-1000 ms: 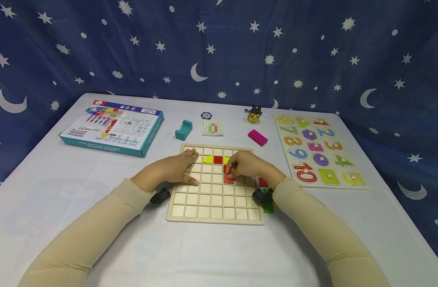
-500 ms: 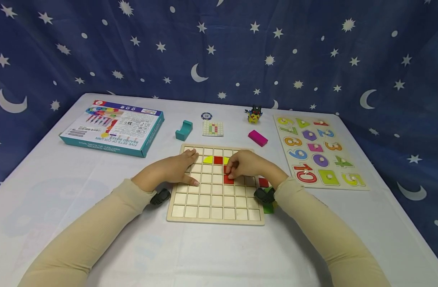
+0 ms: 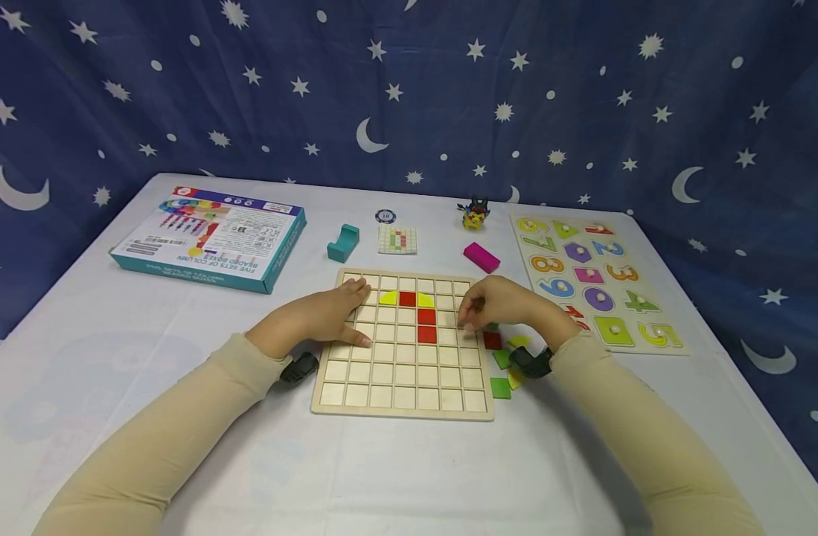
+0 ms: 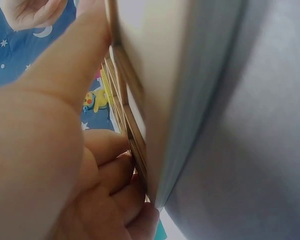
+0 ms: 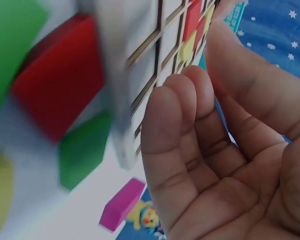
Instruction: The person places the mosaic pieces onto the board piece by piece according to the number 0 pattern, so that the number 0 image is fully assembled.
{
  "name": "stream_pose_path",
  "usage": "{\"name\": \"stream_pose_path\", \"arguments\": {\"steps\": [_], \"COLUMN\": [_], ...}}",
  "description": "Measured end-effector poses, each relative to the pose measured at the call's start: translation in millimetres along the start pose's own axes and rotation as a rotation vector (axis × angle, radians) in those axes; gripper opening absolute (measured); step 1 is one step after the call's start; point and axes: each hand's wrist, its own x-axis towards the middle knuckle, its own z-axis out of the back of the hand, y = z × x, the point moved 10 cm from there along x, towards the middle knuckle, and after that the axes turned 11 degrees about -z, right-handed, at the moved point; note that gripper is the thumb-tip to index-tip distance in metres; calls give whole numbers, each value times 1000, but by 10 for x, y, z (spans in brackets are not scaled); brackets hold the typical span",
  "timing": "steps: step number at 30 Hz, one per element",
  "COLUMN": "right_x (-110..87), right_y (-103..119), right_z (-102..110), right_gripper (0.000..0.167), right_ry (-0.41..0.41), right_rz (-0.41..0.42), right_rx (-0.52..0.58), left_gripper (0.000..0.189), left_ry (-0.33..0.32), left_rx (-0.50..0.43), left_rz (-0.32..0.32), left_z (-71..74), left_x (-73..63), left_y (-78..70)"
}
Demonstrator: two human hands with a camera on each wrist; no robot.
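While the left hand (image 3: 324, 313) lies on the left side of the wooden board (image 3: 382, 372), the right hand (image 3: 499, 301) hangs over the board's right side. The left hand has its fingers stretched out and its thumb resting on the squares, so it just touches the board. The right hand is loose too, with bent fingers and a gap beside the thumb, and it grasps nothing.

The board lies flat on the tabletop (image 3: 355, 476) in front of the person, with rows of little squares on it. Near its top are two yellow tiles (image 3: 389, 298) with a red tile (image 3: 407, 298) between them. Under the right yellow one, two more red tiles (image 3: 426, 317) go down in a line.

Just beside the board, on the right, are loose pieces: a red piece (image 3: 492, 341), green pieces (image 3: 500, 388) and yellow pieces (image 3: 519, 341). The right wrist hides some of that spot.

Behind the board, a small card (image 3: 397, 240) shows a colored grid. Near it are a round chip (image 3: 385, 216) and a teal block (image 3: 343, 244). A pink block (image 3: 481, 257) and a little yellow toy (image 3: 474, 217) are more to the right. Far left is a big flat box (image 3: 208, 238). Over on the right lies a number puzzle (image 3: 620, 294).
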Motion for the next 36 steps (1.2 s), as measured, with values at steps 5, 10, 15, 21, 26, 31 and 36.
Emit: {"name": "stream_pose_path", "arguments": {"steps": [5,10,15,21,26,31,36], "right_x": [-49,-89,-104,-129,-149,-165,-169], "right_y": [-188,-353,-469,-472,-402,-366,-350], "right_z": [38,30,-7,-13,-17,-26,-45], "right_gripper": [10,13,17,17,15,15,16], "right_ry": [6,17,25,-5,-25,-32,-36], "right_rz": [-43,-73,-131,-162,-134,-131,-135], "right_rx": [29,37,19,-40,-109,-125,-147], "left_gripper": [98,98,98,98,97,97,97], "left_ry": [3,1,3,3,3,5,1], "left_rx": [-5,-5,-4,-3,-9,-9,-11], "left_rz": [3,-1,0,-3,0,-2,-4], "left_z": [-2,-5,-12,-4,-2,1,3], "left_x": [1,1,1,-1,5,2,4], "left_y": [6,3,8,-2,4,-1,-4]}}
